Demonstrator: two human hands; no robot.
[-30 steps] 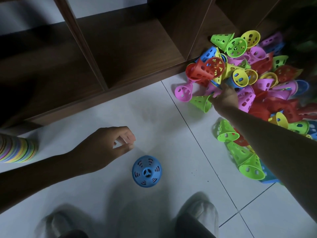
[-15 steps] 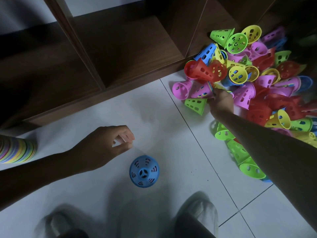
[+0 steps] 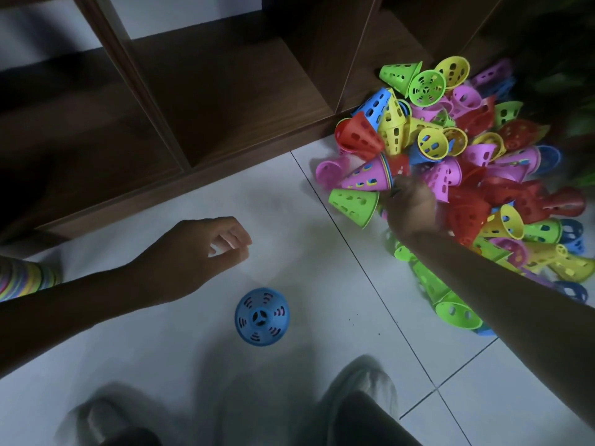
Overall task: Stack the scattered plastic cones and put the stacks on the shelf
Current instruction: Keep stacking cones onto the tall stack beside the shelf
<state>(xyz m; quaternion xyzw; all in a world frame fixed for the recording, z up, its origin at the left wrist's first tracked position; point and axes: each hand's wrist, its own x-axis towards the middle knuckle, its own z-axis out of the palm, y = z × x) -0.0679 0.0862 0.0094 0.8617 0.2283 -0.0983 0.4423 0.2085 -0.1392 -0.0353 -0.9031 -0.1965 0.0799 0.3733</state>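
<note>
Pink stack [image 3: 367, 179] in pile [image 3: 483, 175]: right hand [image 3: 410, 209] grips wide end. Lift slowly, keep nested. Left hand [image 3: 196, 252] loose, holds nothing, near blue cone [image 3: 262, 316].

No legible text, labels or nos. anywhere.

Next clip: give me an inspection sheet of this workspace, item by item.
Surface: pale tiled floor, dim light.
Job's things: cone pile beside the shelf; blue cone standing alone, wide end down; striped stack at the left edge.
Clutter: a few dark specks on the tile.
Hands: left hand loosely curled, holding nothing; right hand at the rim of a pink cone with others nested inside, grip hidden.
Cables: nothing seen.
Surroundings: white wall behind the shelf; blurred shoes at the bottom.
</note>
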